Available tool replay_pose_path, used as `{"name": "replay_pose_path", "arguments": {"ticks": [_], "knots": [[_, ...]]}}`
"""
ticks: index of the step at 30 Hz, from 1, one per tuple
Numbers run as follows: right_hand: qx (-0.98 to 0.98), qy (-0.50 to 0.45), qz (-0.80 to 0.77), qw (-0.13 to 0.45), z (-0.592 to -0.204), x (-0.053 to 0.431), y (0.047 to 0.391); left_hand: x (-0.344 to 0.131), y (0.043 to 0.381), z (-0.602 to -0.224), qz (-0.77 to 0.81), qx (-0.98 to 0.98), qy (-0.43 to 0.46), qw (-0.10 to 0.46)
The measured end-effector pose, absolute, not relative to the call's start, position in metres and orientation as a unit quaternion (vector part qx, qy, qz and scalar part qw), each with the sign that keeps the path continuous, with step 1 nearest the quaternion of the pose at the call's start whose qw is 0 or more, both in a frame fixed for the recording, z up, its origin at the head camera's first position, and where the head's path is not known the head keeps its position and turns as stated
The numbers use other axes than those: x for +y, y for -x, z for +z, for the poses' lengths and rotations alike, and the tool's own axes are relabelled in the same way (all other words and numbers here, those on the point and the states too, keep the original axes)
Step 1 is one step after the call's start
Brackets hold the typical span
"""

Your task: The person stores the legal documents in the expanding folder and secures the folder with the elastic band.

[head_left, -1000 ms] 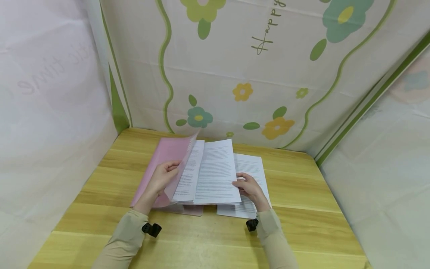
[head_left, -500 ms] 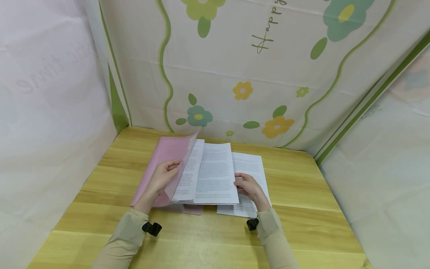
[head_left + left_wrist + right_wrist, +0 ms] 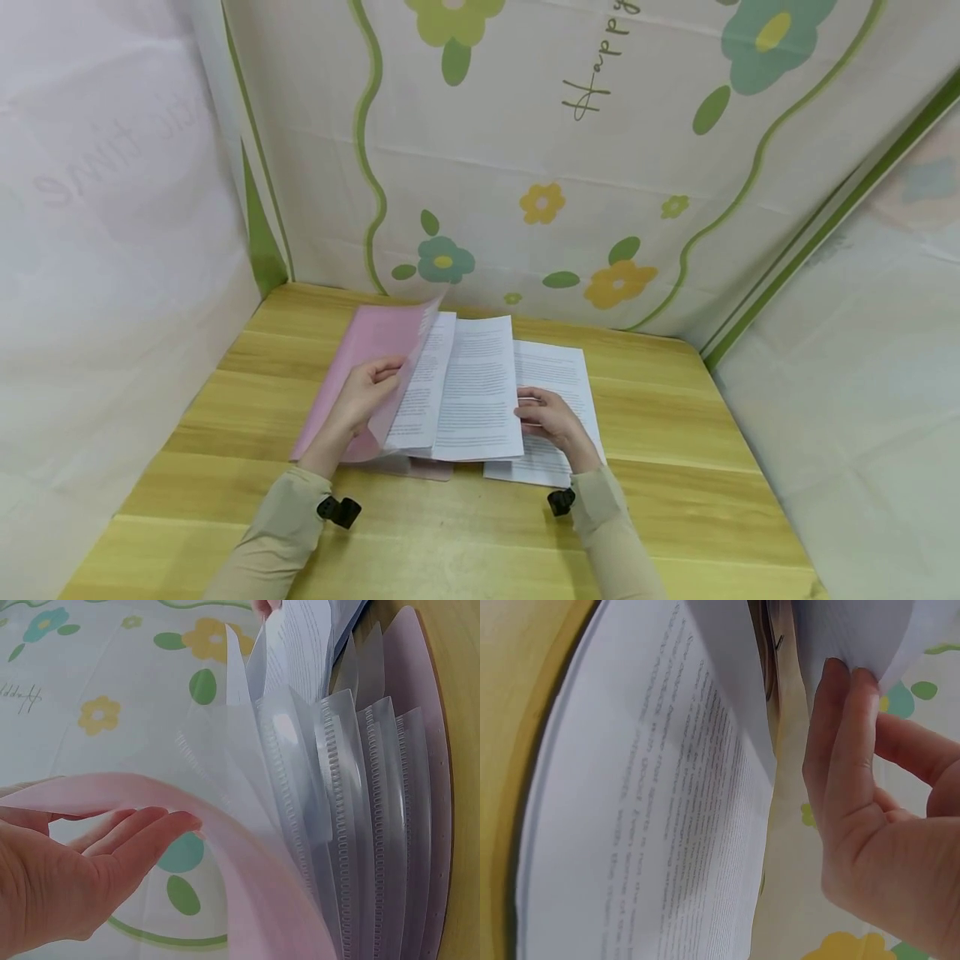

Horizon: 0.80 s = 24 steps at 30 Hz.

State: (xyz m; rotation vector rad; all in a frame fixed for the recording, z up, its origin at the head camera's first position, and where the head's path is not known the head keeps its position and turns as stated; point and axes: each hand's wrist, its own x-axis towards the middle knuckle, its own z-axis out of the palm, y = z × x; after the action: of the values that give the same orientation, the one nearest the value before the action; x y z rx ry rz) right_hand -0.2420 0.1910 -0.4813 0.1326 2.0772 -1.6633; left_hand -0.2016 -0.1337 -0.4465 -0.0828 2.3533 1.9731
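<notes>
My left hand (image 3: 360, 400) pinches the raised edge of a pink folder's cover (image 3: 386, 333), bending it up to the left. Clear pockets (image 3: 386, 825) fan out inside the folder in the left wrist view, some with printed paper in them. At the right edge of the printed sheets (image 3: 476, 392), my right hand (image 3: 553, 421) holds them by the side, partly within the folder. The right wrist view shows its long fingers (image 3: 855, 742) under the lifted paper. Beneath that hand lies a separate stack of printed paper (image 3: 553, 367).
All of it lies on a wood-grain table (image 3: 450, 533). White fabric walls with printed flowers stand at the back (image 3: 480, 150) and both sides. A small black camera (image 3: 341, 511) sits on each wrist.
The right hand has moved slightly left, and the sheets it holds have slid left, farther into the folder. The left hand and the pink cover have stayed in place.
</notes>
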Motion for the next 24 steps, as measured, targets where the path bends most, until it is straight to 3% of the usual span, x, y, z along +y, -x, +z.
{"name": "replay_pose_path", "arguments": {"ticks": [24], "knots": [[0.754,-0.019,-0.609,0.245,-0.481,0.170,0.243,-0.133,0.201,-0.445,0.635,0.771,0.025,0.036]]}}
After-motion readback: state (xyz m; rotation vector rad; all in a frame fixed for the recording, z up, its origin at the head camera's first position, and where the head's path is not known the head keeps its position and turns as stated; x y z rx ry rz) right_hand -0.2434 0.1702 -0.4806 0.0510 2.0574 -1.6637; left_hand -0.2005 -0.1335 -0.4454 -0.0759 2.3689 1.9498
